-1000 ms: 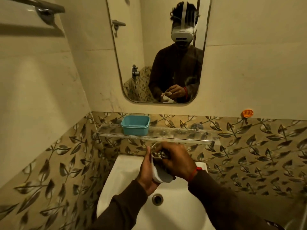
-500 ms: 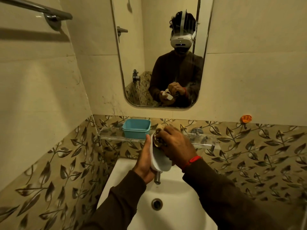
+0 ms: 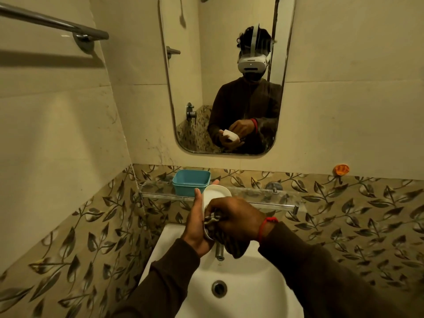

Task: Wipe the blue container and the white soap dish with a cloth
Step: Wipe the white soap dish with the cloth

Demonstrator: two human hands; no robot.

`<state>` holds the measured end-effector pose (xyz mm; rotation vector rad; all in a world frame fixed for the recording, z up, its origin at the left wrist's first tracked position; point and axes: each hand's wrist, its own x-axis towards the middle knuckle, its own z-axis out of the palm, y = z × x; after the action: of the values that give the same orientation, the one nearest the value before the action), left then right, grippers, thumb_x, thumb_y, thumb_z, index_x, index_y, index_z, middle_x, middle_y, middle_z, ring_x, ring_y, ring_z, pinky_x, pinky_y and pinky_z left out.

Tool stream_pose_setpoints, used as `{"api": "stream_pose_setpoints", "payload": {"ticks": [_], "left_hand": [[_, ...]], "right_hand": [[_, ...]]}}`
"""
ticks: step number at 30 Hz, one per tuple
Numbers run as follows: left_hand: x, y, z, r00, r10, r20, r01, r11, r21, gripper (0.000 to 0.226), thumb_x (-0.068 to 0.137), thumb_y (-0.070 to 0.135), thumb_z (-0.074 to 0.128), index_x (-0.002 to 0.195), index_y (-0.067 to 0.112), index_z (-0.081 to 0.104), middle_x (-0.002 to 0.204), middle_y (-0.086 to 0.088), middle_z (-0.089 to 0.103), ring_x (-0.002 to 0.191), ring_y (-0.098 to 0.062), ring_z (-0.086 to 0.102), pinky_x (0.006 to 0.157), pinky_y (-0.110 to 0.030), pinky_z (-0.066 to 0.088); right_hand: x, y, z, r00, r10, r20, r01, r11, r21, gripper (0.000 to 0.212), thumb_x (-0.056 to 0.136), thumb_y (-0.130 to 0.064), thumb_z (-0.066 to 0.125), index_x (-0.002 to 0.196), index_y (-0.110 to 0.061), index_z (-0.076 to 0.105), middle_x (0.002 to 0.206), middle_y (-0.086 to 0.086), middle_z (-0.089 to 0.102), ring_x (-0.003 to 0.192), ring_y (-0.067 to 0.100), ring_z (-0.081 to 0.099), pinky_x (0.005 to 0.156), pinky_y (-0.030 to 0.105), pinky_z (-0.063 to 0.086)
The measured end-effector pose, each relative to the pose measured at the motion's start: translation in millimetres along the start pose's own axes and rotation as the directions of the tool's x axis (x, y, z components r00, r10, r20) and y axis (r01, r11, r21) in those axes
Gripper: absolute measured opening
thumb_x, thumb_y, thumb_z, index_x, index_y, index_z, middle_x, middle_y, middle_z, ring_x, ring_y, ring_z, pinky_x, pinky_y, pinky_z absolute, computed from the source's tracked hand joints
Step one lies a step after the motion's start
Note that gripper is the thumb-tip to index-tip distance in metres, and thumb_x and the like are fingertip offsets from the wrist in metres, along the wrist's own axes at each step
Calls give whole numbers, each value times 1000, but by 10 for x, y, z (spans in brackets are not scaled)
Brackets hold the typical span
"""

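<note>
The white soap dish [image 3: 215, 194] stands on edge above the sink [image 3: 243, 271], gripped in my left hand [image 3: 197, 222]; my right hand [image 3: 236, 220] clutches the cloth [image 3: 229, 242] against it. The blue container [image 3: 191, 182] sits on the glass shelf [image 3: 252, 198].

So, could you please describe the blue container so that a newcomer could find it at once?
Below the mirror a clear shelf runs above the sink. The container stands at its left end. It is the only blue thing there, an open, lidless tub.
</note>
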<state>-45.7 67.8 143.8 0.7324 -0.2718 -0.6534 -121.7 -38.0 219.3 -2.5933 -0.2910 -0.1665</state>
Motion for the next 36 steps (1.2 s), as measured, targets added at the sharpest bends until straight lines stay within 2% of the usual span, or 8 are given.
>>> {"api": "stream_pose_setpoints", "payload": {"ticks": [5, 9, 13, 16, 25, 28, 32, 36], "left_hand": [[6, 27, 106, 998, -67, -2, 66, 992, -107, 73, 96, 72, 32, 135, 19, 65, 134, -22, 65, 122, -39, 64, 92, -55, 57], [1, -5, 197, 994, -82, -69, 75, 993, -93, 73, 98, 71, 27, 121, 21, 75, 127, -20, 70, 110, -36, 71, 79, -51, 61], [34, -101, 174, 985, -93, -148, 70, 985, -156, 55, 106, 53, 31, 114, 16, 71, 116, -10, 70, 94, -21, 76, 74, -37, 62], [21, -117, 63, 980, -121, -160, 87, 975, -204, 50, 107, 45, 29, 103, 19, 72, 106, -9, 72, 85, -20, 75, 75, -34, 61], [-117, -131, 62, 985, -143, -97, 113, 957, -267, 64, 101, 52, 36, 93, 7, 81, 98, -22, 77, 83, -37, 77, 66, -46, 64], [-172, -111, 162, 979, -166, -116, 133, 960, -248, 55, 101, 49, 39, 105, 9, 76, 106, -21, 75, 98, -37, 72, 73, -46, 63], [-165, -127, 264, 984, -108, -143, 82, 981, -174, 52, 93, 50, 51, 127, 15, 69, 128, -21, 69, 126, -38, 58, 100, -52, 50], [-89, -175, 247, 980, -29, -195, 15, 997, -73, 57, 99, 60, 41, 130, 19, 66, 125, -19, 71, 121, -39, 63, 88, -51, 58]], "right_hand": [[34, 31, -61, 907, 283, -313, -35, 790, 613, 18, 83, -15, 75, 92, -25, 63, 97, -4, 68, 94, 11, 64, 81, 27, 55], [51, 37, -43, 754, 166, -636, -16, 972, 234, 23, 85, -8, 67, 101, -21, 57, 102, -2, 59, 94, 11, 55, 83, 26, 50], [-57, -46, 26, 975, -2, -224, 41, 985, 170, 49, 88, -18, 62, 134, -20, 47, 133, 3, 42, 122, 14, 41, 106, 27, 39], [-128, -33, -86, 979, -160, 124, 156, 987, 41, 66, 93, -15, 59, 152, -22, 30, 151, -1, 35, 136, 13, 33, 107, 17, 27], [-149, 49, -228, 944, -318, -85, 307, 945, -114, 42, 85, -3, 69, 122, -21, 68, 128, 2, 65, 121, 16, 57, 91, 1, 32], [-138, 40, -171, 935, -323, -146, 298, 939, -170, 36, 83, -11, 74, 117, -20, 70, 122, 3, 68, 115, 17, 60, 93, 13, 37], [-46, 58, -122, 930, -226, -289, 175, 966, -191, 34, 84, -11, 71, 118, -15, 68, 117, 6, 68, 110, 20, 61, 91, 18, 40], [26, 60, -40, 934, -80, -347, -13, 966, -257, 36, 92, -19, 59, 126, -12, 53, 115, 11, 64, 102, 27, 59, 76, 24, 41]]}}
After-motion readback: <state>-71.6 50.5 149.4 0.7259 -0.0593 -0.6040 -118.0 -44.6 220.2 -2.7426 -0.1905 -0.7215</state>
